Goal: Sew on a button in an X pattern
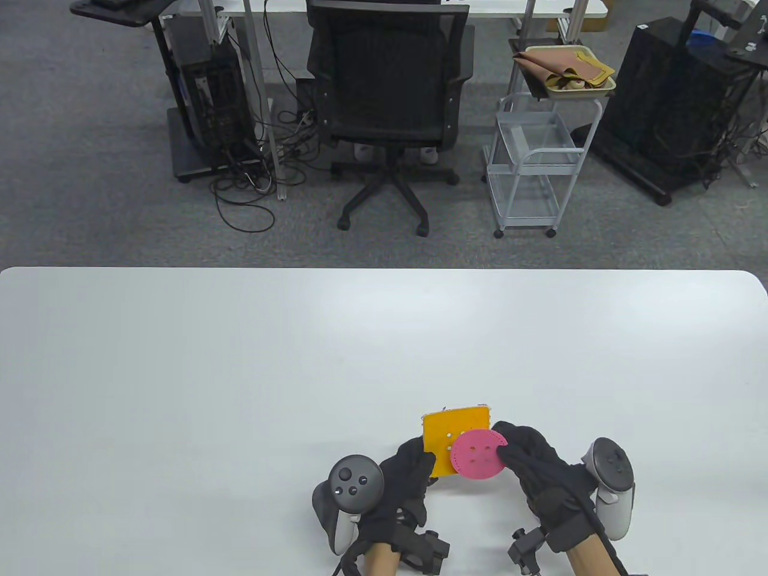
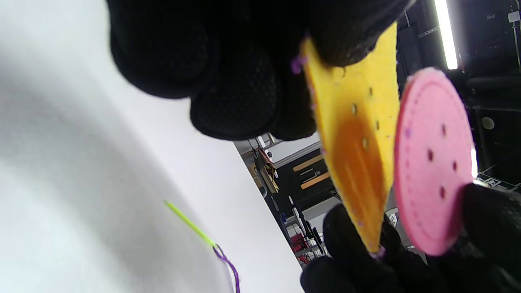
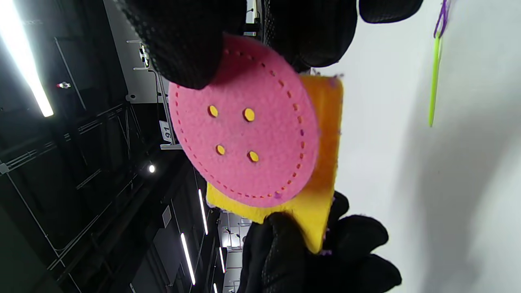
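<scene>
My left hand (image 1: 403,474) pinches the lower left corner of a yellow felt square (image 1: 447,441) with punched holes, held up off the white table (image 1: 240,360). My right hand (image 1: 528,462) pinches a round pink felt button (image 1: 478,454) with four holes and holds it in front of the square's right side. The square (image 2: 358,134) and the button (image 2: 431,162) stand close but apart in the left wrist view. The button (image 3: 244,122) overlaps the square (image 3: 321,171) in the right wrist view. A lime green needle (image 2: 189,224) with purple thread (image 2: 228,264) lies on the table; it also shows in the right wrist view (image 3: 434,77).
Beyond the table's far edge stand a black office chair (image 1: 390,90), a white wire trolley (image 1: 534,162) with a tray of brown cloth (image 1: 567,69), and black equipment racks (image 1: 672,102).
</scene>
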`<act>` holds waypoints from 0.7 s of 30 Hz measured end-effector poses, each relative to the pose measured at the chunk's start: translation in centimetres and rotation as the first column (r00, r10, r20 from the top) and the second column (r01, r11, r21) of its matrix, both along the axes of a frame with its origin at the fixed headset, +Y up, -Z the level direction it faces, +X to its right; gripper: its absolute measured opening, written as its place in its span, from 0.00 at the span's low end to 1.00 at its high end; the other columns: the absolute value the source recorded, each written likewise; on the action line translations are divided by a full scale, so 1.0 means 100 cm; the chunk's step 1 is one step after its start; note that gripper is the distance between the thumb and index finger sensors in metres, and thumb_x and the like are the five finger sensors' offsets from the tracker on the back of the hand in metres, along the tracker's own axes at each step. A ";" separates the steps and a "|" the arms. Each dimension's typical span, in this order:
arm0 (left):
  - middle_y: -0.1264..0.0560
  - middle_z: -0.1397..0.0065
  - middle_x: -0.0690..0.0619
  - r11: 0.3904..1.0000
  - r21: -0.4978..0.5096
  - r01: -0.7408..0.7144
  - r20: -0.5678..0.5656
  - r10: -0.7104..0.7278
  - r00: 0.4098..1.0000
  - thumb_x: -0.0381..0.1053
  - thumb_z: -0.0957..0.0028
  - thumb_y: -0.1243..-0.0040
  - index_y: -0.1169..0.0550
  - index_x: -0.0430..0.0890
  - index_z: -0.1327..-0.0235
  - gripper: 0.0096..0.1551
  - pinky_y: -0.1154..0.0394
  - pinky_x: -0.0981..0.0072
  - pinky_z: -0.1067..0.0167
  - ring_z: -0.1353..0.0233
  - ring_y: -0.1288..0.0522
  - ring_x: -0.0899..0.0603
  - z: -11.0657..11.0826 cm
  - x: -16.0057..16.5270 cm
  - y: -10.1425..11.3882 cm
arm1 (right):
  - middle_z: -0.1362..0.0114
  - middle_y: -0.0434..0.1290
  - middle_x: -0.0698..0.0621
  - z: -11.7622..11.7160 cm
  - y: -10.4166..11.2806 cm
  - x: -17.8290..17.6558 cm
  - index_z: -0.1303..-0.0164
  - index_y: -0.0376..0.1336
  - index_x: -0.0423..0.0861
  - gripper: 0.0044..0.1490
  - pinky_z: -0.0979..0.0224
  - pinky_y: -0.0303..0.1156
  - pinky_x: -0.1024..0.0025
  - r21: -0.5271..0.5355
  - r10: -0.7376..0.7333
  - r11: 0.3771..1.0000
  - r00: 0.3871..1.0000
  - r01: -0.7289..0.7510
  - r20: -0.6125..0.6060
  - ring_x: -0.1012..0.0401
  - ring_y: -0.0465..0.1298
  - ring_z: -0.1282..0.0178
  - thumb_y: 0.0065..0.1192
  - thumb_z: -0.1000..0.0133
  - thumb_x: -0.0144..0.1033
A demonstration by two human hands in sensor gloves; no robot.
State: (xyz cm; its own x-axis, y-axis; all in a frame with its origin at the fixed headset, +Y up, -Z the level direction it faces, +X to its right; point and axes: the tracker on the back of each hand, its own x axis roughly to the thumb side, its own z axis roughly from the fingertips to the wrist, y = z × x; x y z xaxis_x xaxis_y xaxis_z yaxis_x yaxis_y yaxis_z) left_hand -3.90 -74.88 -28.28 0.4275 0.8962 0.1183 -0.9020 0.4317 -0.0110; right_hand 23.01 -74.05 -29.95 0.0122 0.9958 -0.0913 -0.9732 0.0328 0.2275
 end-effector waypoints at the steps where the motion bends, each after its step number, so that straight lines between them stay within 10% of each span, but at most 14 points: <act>1: 0.12 0.49 0.53 1.000 -0.002 0.000 0.007 0.000 1.000 0.50 0.46 0.42 0.19 0.47 0.43 0.21 0.15 0.58 0.59 0.53 0.12 0.48 0.000 0.001 0.000 | 0.17 0.52 0.38 0.000 0.000 0.000 0.37 0.58 0.54 0.23 0.17 0.46 0.36 -0.001 -0.001 1.000 1.000 0.001 -0.002 0.43 0.56 0.20 0.59 0.41 0.42; 21: 0.13 0.44 0.53 0.999 -0.027 -0.023 0.147 0.027 0.989 0.50 0.45 0.43 0.21 0.46 0.40 0.22 0.16 0.55 0.55 0.48 0.13 0.46 0.000 0.020 -0.001 | 0.23 0.61 0.47 0.002 0.003 0.002 0.37 0.56 0.56 0.22 0.14 0.48 0.43 0.032 0.036 0.999 0.998 -0.038 0.053 0.51 0.62 0.24 0.56 0.40 0.41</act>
